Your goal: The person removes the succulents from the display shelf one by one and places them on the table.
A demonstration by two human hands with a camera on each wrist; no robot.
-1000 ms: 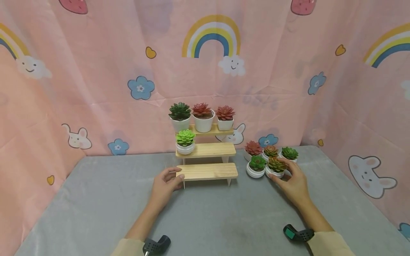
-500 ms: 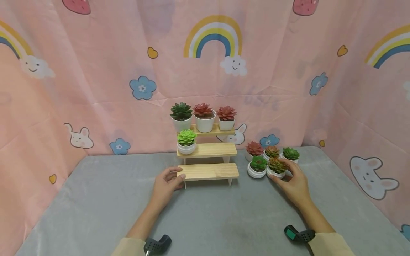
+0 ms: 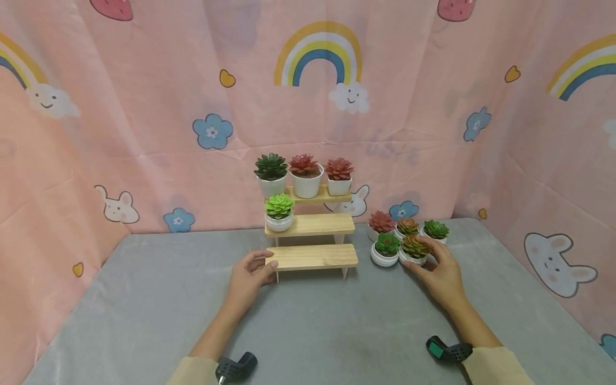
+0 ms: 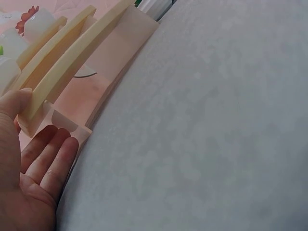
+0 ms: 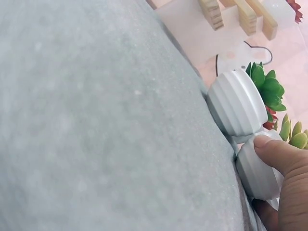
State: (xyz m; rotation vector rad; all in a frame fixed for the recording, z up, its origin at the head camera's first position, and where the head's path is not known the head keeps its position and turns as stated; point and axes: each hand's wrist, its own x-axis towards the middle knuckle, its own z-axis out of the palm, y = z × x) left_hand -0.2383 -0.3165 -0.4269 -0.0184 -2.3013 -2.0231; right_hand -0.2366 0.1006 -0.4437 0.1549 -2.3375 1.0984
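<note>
Right of the stand [image 3: 313, 256], the right hand [image 3: 440, 275] pinches a potted succulent [image 3: 413, 251]; the left hand [image 3: 246, 278] grips the stand; seemingly a pick-up, needing a lift.

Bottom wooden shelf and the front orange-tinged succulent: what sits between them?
A green succulent in a white pot, with gray cloth between it and the shelf, as the head view shows.

Smooth wooden shelf [image 3: 313, 257], smooth ridged pot [image 5: 255, 169], matt cloth table covering [image 3: 337, 331]
</note>
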